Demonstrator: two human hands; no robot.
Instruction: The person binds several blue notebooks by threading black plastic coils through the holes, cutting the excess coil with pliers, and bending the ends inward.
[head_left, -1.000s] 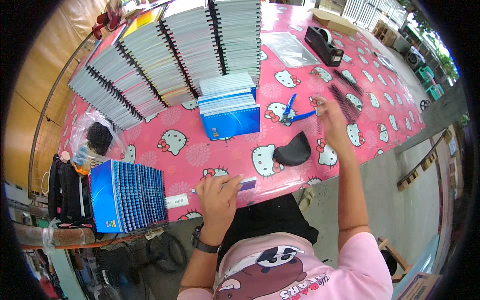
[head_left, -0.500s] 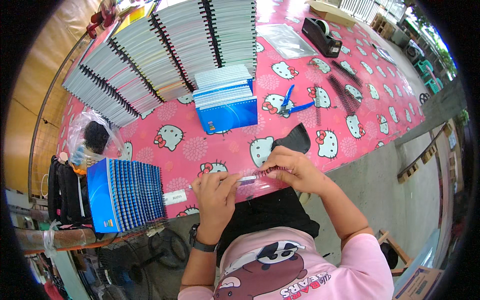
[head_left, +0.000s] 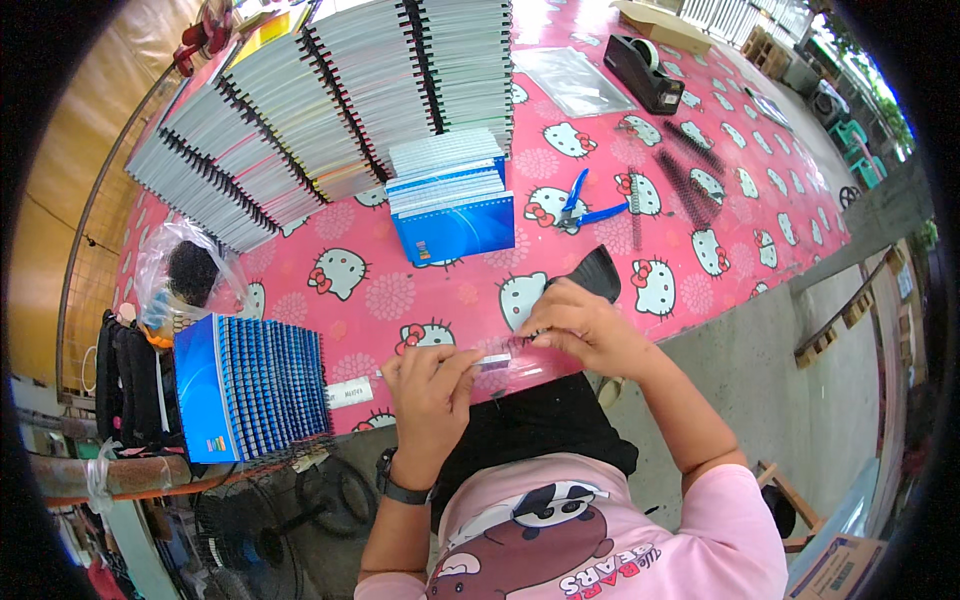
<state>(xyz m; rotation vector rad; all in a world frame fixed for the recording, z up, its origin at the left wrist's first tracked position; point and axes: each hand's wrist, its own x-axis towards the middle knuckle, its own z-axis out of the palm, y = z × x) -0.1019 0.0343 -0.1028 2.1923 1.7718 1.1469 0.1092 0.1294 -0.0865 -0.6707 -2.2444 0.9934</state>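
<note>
At the table's near edge, my left hand [head_left: 430, 388] is closed on a thin booklet [head_left: 494, 361] seen edge-on; its fingers cover most of it. My right hand [head_left: 592, 332] pinches a dark spiral binding coil [head_left: 518, 341] at the booklet's right end. How far the coil runs through the pages is hidden by my fingers. A dark, curved flat piece [head_left: 598, 270] lies just beyond my right hand. Further off rest blue-handled pliers [head_left: 575, 212]. Blue-covered booklets [head_left: 455, 232] with punched edges stand in a pile ahead. To the left is a row of spiral-bound blue notebooks [head_left: 207, 395].
Tall stacks of spiral-bound books [head_left: 345, 100] fill the far left. Loose black coils [head_left: 690, 190], a tape dispenser [head_left: 645, 80] and clear plastic sheets [head_left: 572, 80] lie to the far right. A clear plastic bag [head_left: 190, 275] sits behind the notebooks. A white label [head_left: 350, 392] lies beside them.
My right hand has shifted slightly up and its fingers have turned over the coil, covering more of it. My left hand stays in place on the booklet.
</note>
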